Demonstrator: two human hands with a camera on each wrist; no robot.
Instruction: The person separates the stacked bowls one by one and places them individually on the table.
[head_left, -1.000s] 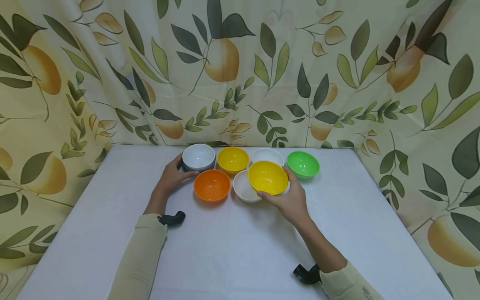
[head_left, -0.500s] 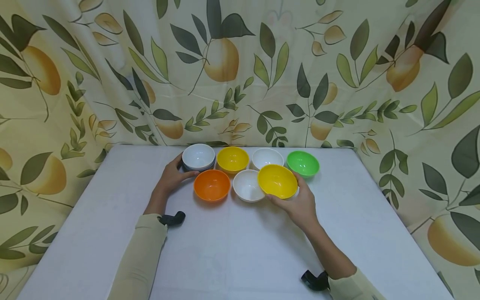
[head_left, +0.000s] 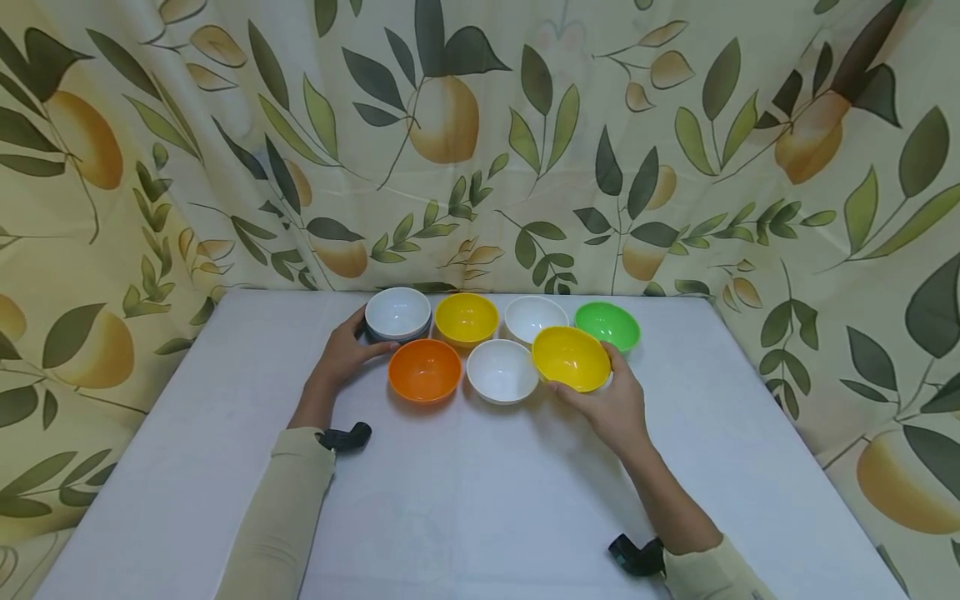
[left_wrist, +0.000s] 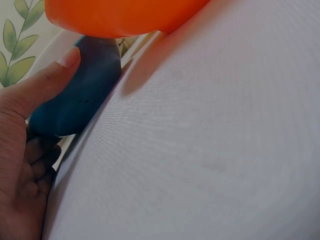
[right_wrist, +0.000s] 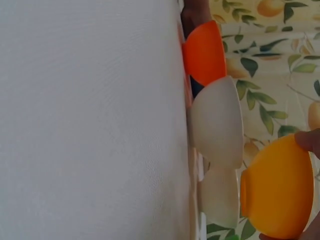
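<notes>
My right hand point(head_left: 617, 407) grips a yellow bowl point(head_left: 572, 358) by its right and near sides. In the right wrist view this yellow bowl point(right_wrist: 280, 187) is held up off the table. My left hand point(head_left: 343, 357) holds a dark blue bowl at the back left, with a white bowl point(head_left: 397, 312) nested on top of it. The left wrist view has the thumb against the wall of the blue bowl point(left_wrist: 82, 95) and the other fingers partly hidden behind it. Nearest the held yellow bowl are a front white bowl point(head_left: 502, 372) and a green bowl point(head_left: 609, 323).
An orange bowl point(head_left: 424, 372) stands in the front row, left of the white one. Behind are another yellow bowl point(head_left: 467, 318) and another white bowl point(head_left: 534, 317). The white-covered table point(head_left: 465, 500) meets a fruit-patterned curtain point(head_left: 450, 200) at its back edge.
My right hand has carried the yellow bowl to the right, uncovering the front white bowl; it now overlaps the edge of the green one. My left hand stays put on the stack.
</notes>
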